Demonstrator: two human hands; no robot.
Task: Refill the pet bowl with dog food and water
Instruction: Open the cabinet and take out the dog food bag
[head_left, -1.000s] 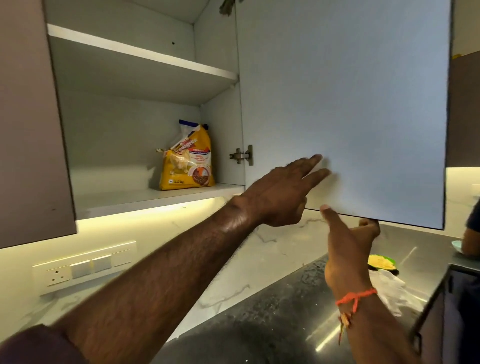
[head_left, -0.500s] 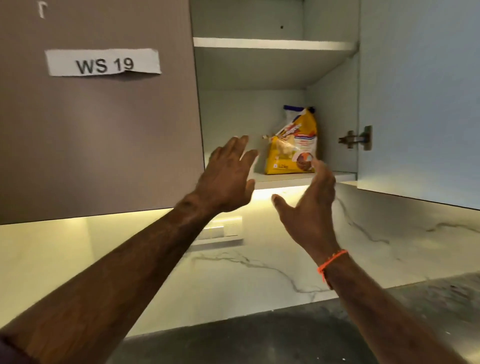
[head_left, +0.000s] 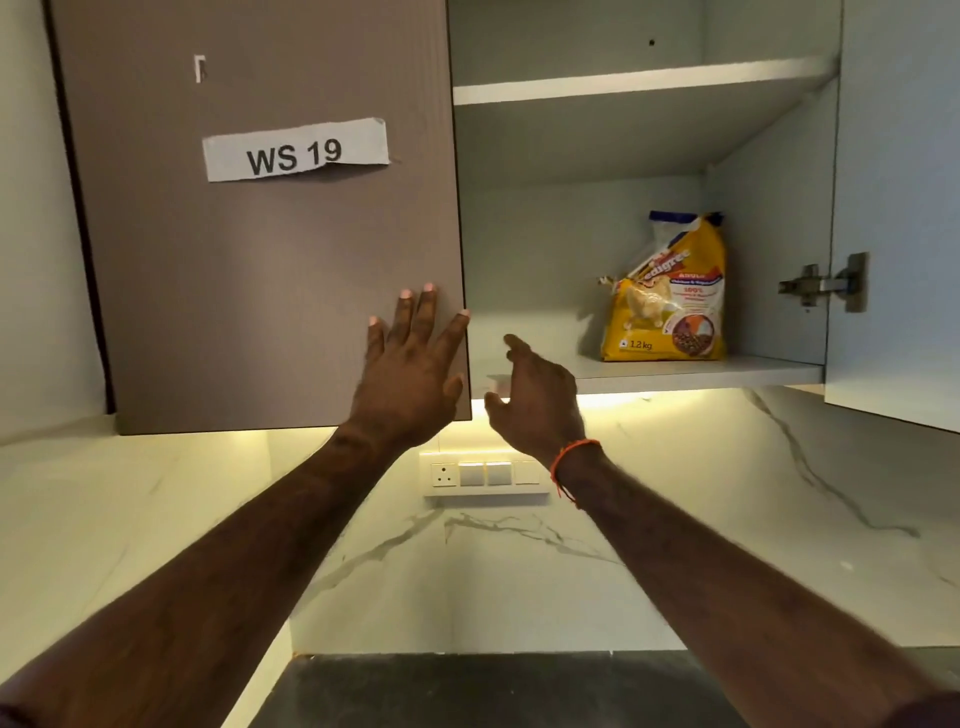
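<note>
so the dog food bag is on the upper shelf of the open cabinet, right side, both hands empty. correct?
Not quite. The head view shows the dog food bag standing on the lower shelf, at its right side; the upper shelf shows nothing on it. The rest holds: left hand and right hand are both empty.

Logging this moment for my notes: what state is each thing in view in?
Right cabinet door: swung open.
Left cabinet door: closed.
Dog food bag: upright on lower shelf, untouched.
Upper shelf: nothing visible on it.
Left hand: open, fingers spread.
Right hand: open, holding nothing.
</note>
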